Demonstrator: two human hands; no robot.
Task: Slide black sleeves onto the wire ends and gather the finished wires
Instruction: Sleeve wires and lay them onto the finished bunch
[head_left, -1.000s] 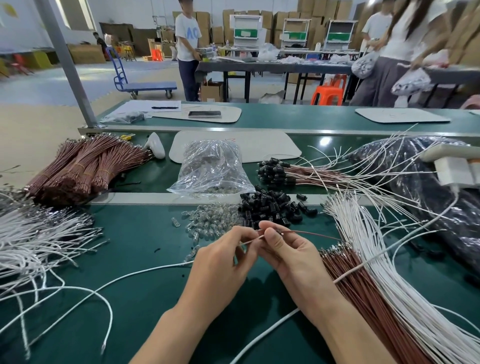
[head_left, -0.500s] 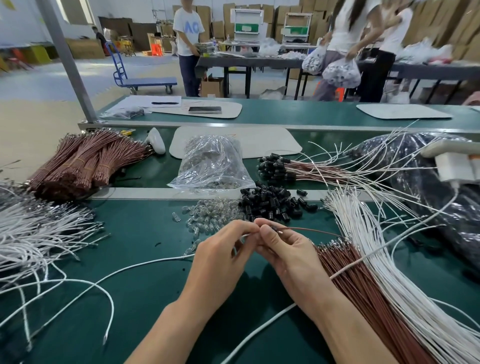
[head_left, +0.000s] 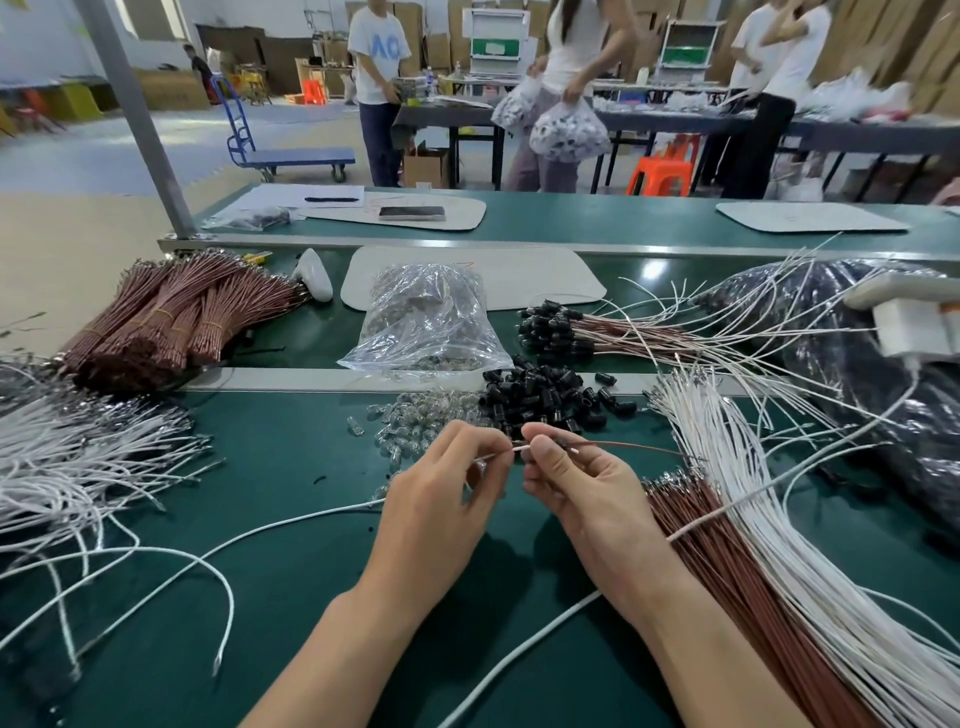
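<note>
My left hand (head_left: 441, 499) and my right hand (head_left: 576, 483) meet over the green table, fingertips close together. Both pinch thin wire ends between them; a brown wire (head_left: 628, 446) runs right from my right fingers, and a white wire (head_left: 291, 525) trails off to the left. Just beyond lies a heap of loose black sleeves (head_left: 545, 397). Behind it, a bundle of finished wires (head_left: 561, 330) with black sleeves on their ends lies on the belt. Whether a sleeve sits between my fingers is hidden.
Brown wires (head_left: 727, 571) and white wires (head_left: 779, 519) fan out on the right. More white wires (head_left: 67, 457) spread at left, tied brown bundles (head_left: 171, 317) behind them. Small glass bulbs (head_left: 415, 421), a clear bag (head_left: 426, 322) and a dark bag (head_left: 883, 374) stand nearby. People work at far tables.
My hands stay together in the same spot, fingers shifting slightly on the wire ends. People in the background have moved leftward with bags.
</note>
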